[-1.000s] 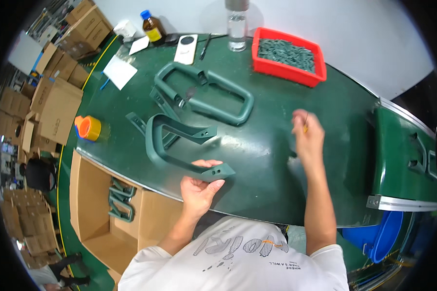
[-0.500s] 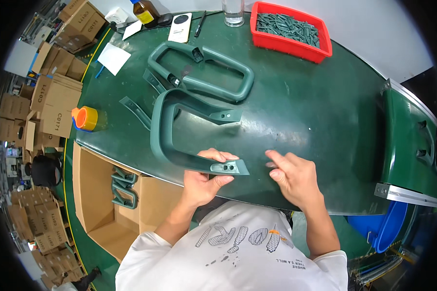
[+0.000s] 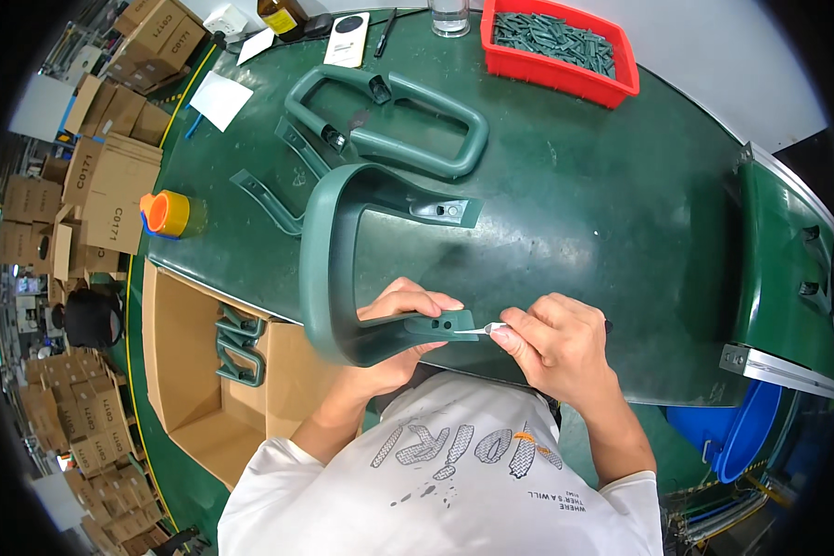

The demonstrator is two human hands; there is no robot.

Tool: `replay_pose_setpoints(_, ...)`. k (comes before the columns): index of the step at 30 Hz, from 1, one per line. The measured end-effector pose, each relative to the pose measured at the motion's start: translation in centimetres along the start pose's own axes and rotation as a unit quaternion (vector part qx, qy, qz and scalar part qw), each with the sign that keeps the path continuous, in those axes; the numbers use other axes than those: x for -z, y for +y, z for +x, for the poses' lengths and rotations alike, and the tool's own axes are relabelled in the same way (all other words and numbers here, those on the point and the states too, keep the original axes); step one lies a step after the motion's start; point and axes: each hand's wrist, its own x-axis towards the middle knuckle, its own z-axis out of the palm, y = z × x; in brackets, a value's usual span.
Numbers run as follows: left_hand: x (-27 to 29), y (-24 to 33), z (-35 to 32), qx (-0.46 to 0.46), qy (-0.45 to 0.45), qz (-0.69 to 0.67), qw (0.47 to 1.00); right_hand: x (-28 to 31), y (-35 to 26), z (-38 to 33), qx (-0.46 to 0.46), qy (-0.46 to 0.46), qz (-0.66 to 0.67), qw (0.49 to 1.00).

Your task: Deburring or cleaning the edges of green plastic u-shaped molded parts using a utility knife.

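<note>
My left hand point(image 3: 397, 301) is closed around the near arm of a large green U-shaped plastic handle point(image 3: 320, 269), close to its end with two dark holes. The handle's other arm extends to the right above the table. In my right hand point(image 3: 561, 347) is a small knife point(image 3: 477, 331) with a thin, pale pointed blade. Its tip lies at the held end of the handle, beside the holes; whether it touches is too fine to tell. Behind the fist shows a dark end, probably the knife's. Beyond lie two more U-shaped green handles point(image 3: 477, 139) and two slimmer curved green pieces point(image 3: 267, 199).
A red bin point(image 3: 565, 83) of small green pieces stands at the back right. At the left are an orange-topped container point(image 3: 169, 213) and an open cardboard box point(image 3: 190, 371) holding green handles. A clear glass point(image 3: 449, 18) and a white paper point(image 3: 221, 99) lie farther back.
My right hand has closed and brought the knife's blade to the handle's end. The green handle has tilted and shifted slightly right in my left hand.
</note>
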Motion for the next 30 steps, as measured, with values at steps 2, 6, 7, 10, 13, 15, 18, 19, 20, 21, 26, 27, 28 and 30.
replay_pose_setpoints(2,0.0,0.1,0.0,0.000,-0.002,0.003,1.000,0.0,-0.1,0.0,0.003,0.007,-0.011,1.000)
replay_pose_setpoints(6,0.2,0.3,0.1,-0.005,-0.015,0.014,1.000,-0.2,-0.3,-0.2,0.010,0.023,-0.032,0.999)
replay_pose_setpoints(7,0.3,0.3,0.0,0.005,-0.019,0.010,1.000,-0.2,-0.3,-0.2,0.011,0.025,-0.036,0.999)
replay_pose_setpoints(10,0.3,0.2,-0.1,0.010,-0.027,0.009,1.000,-0.5,-0.2,-0.4,0.008,0.026,-0.042,0.999)
replay_pose_setpoints(13,0.2,0.0,-0.2,0.012,-0.025,-0.009,1.000,-0.6,-0.2,-0.4,0.008,0.032,-0.044,0.998)
replay_pose_setpoints(15,0.0,-0.2,-0.5,0.022,-0.015,-0.034,0.999,-0.8,-0.1,-0.4,0.004,0.039,-0.042,0.998)
replay_pose_setpoints(18,-0.4,-0.1,-1.1,0.054,0.012,-0.092,0.994,-0.9,0.1,-0.5,-0.004,0.035,-0.034,0.999)
replay_pose_setpoints(19,-0.6,0.2,-1.1,0.069,0.023,-0.116,0.991,-0.9,0.2,-0.6,-0.007,0.031,-0.030,0.999)
replay_pose_setpoints(20,-0.7,0.5,-1.0,0.083,0.034,-0.140,0.986,-0.9,0.2,-0.7,-0.072,0.031,0.063,0.995)
replay_pose_setpoints(21,-0.8,0.5,-0.9,0.083,0.033,-0.146,0.985,-1.0,0.1,-1.0,-0.136,0.031,0.156,0.978)
replay_pose_setpoints(26,-1.1,-0.5,-0.1,0.012,-0.005,-0.045,0.999,-2.1,-1.3,-1.2,-0.325,-0.009,0.468,0.822)
replay_pose_setpoints(27,-1.2,-0.5,0.1,-0.009,-0.008,-0.012,1.000,-2.8,-0.6,-1.7,-0.310,-0.028,0.441,0.842)
replay_pose_setpoints(28,-0.7,-1.1,0.3,-0.068,-0.036,0.023,0.997,-3.1,-0.4,-1.8,-0.289,-0.005,0.446,0.847)
replay_pose_setpoints(30,-0.3,-1.8,0.9,-0.118,-0.063,0.023,0.991,-3.3,0.1,-1.4,-0.246,0.039,0.455,0.855)
